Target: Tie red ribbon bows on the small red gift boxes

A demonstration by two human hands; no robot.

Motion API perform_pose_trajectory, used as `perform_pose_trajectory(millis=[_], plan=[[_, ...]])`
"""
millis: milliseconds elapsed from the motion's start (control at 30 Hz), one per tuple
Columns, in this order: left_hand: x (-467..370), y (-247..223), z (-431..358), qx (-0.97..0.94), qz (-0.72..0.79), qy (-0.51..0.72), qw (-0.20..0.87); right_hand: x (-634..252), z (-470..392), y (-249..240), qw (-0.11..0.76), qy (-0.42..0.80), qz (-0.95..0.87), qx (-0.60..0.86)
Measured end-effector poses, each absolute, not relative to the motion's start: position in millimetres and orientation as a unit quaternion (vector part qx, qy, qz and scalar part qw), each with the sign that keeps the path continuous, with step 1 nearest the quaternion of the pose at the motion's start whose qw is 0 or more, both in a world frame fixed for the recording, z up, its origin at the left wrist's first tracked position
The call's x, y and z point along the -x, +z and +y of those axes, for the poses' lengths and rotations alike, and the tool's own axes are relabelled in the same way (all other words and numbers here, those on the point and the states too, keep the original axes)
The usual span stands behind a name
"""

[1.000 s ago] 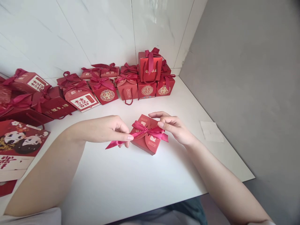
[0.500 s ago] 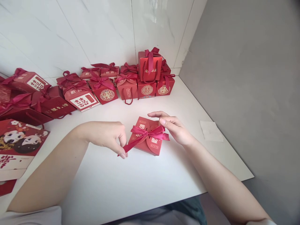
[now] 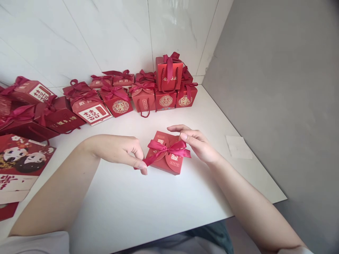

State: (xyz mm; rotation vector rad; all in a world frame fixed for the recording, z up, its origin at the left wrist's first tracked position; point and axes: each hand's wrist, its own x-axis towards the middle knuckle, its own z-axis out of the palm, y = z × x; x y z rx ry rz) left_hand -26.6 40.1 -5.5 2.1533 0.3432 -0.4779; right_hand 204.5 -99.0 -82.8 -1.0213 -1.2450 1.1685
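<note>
On the box [image 3: 165,166] in front of me I see gold characters and small framed labels, too small for me to read, some under the ribbon [image 3: 158,145]. Ahead, I read 囍 on the white panel [image 3: 92,114] of one carton and again on a farther white panel [image 3: 40,92] to my left. A back-row carton [image 3: 124,80] says 歡喜. On the round gold emblem [image 3: 121,106] I make out 乔 and 之. The topmost carton [image 3: 170,83] shows 安 and 业, its middle covered by a bow's tail [image 3: 170,66]. The flat card [image 3: 23,167] bears large red brush writing I cannot make out surely.
</note>
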Motion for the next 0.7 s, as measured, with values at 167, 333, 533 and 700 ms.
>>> perform_pose_trajectory(millis=[167, 333, 533, 700], plan=[[25, -14, 44, -0.828, 0.115, -0.257, 0.485, -203, -99, -82, 0.536, 0.499, -0.522, 0.438], [23, -26, 46, -0.819, 0.122, -0.254, 0.499, -202, -99, -81, 0.532, 0.497, -0.523, 0.444], [16, -26, 47, -0.826, 0.144, -0.334, 0.430, -203, -99, -83, 0.534, 0.500, -0.518, 0.442], [26, -8, 57, -0.862, 0.182, -0.297, 0.369, -204, -99, -83, 0.537, 0.505, -0.519, 0.434]])
